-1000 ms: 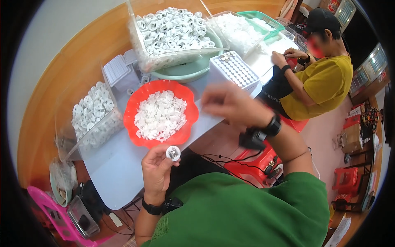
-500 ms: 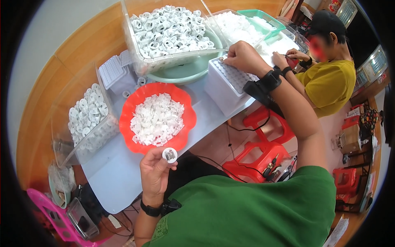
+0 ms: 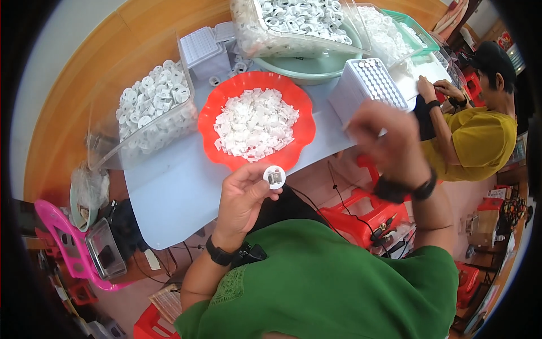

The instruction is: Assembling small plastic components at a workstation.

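Note:
Between the thumb and fingers of my left hand (image 3: 243,195) is a round white plastic piece (image 3: 274,177) with metal contacts in its middle, facing up. It is held just off the near rim of a red scalloped bowl (image 3: 305,135), which is heaped with small whitish translucent pieces (image 3: 257,124). My right hand (image 3: 387,127) is in the air by the near side of a white box (image 3: 344,90) packed with rows of small round-topped items (image 3: 375,79). Motion smears its fingers; a small pale spot shows among them, too blurred to name.
Left on the blue-white table (image 3: 164,198) stands a clear bin (image 3: 141,144) of round white parts. Behind are another lidded box (image 3: 206,53), a green basin (image 3: 299,70) under a full clear bin, and a co-worker in yellow (image 3: 480,133). Red stools (image 3: 361,212) stand beneath.
My right hand has left the top of the packed box and swung back toward me. My left hand still holds the round piece. The whole view has shifted.

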### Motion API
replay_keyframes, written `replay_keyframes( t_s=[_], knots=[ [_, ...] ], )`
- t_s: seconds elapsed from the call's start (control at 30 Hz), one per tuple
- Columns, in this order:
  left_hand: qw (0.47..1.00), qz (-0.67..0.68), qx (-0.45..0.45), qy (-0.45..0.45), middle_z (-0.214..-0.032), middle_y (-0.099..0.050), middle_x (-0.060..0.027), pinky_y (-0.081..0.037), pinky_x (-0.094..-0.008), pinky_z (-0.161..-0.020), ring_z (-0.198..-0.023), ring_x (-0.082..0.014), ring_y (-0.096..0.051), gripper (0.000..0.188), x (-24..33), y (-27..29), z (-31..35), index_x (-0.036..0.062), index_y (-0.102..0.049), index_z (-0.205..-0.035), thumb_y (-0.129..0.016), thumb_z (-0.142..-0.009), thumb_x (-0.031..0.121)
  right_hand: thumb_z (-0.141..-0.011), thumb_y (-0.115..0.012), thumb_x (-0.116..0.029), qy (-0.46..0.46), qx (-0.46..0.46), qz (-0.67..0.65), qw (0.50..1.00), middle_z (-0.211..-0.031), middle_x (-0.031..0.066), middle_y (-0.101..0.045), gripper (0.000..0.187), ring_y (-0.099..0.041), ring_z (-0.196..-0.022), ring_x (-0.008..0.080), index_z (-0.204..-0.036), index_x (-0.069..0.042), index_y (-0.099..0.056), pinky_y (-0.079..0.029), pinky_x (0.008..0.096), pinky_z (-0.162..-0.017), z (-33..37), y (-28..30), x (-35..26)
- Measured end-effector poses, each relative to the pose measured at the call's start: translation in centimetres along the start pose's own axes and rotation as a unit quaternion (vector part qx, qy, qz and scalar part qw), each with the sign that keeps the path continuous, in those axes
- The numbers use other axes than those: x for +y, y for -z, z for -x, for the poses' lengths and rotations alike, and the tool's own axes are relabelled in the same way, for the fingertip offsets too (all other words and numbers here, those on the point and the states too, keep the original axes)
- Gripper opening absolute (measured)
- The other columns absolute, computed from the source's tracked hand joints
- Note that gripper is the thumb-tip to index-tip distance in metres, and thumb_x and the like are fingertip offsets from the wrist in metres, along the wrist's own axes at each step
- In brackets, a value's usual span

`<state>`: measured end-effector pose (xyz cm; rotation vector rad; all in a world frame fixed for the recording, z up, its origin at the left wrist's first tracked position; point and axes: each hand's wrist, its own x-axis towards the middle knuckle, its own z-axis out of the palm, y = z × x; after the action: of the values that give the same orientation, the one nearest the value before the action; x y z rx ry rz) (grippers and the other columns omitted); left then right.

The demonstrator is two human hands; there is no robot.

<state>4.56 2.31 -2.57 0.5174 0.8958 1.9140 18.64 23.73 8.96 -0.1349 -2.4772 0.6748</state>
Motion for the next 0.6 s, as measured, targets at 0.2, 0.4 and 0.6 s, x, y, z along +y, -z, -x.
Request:
replay_keyframes(
  t_s=[0.2, 0.4, 0.6],
  knots=[
    [1.0, -0.018, -0.009, -0.016, -0.098, -0.064, -0.0127, -0.053, -0.0274, -0.07, -0.083, -0.018, -0.064, 0.029, 0.3, -1.0, 0.7, -0.0032, -0.056, -0.109, -0.065, -0.085, 0.01, -0.06, -0.066, -0.001, 0.174, 0.06, 0.024, 0.983, -0.067, 0.0062, -0.048, 0.02, -0.052, -0.057, 0.0214, -0.074, -0.002, -0.052, -0.041, 0.0328, -0.044, 2.9, -8.0, -3.5],
    [0.998, -0.042, 0.006, -0.043, -0.097, -0.064, -0.0111, -0.052, -0.0271, -0.072, -0.081, -0.015, -0.061, 0.027, 0.5, -1.9, 1.8, -0.0036, -0.058, -0.105, -0.067, -0.082, 0.006, -0.06, -0.066, -0.004, 0.187, 0.087, 0.077, 0.975, -0.066, 0.0055, -0.045, 0.018, -0.047, -0.053, 0.0181, -0.069, -0.002, -0.05, -0.038, 0.0302, -0.042, 3.5, -9.6, -4.4],
    [0.995, -0.079, -0.001, -0.067, -0.095, -0.063, -0.0085, -0.053, -0.0261, -0.072, -0.083, -0.0138, -0.062, 0.022, 0.6, -2.0, 2.3, -0.004, -0.061, -0.104, -0.065, -0.082, -0.002, -0.062, -0.064, -0.006, 0.199, 0.062, 0.079, 0.975, -0.066, 0.0054, -0.044, 0.018, -0.047, -0.055, 0.0185, -0.069, -0.003, -0.048, -0.038, 0.0305, -0.043, 3.9, -9.6, -4.3]
  ],
)
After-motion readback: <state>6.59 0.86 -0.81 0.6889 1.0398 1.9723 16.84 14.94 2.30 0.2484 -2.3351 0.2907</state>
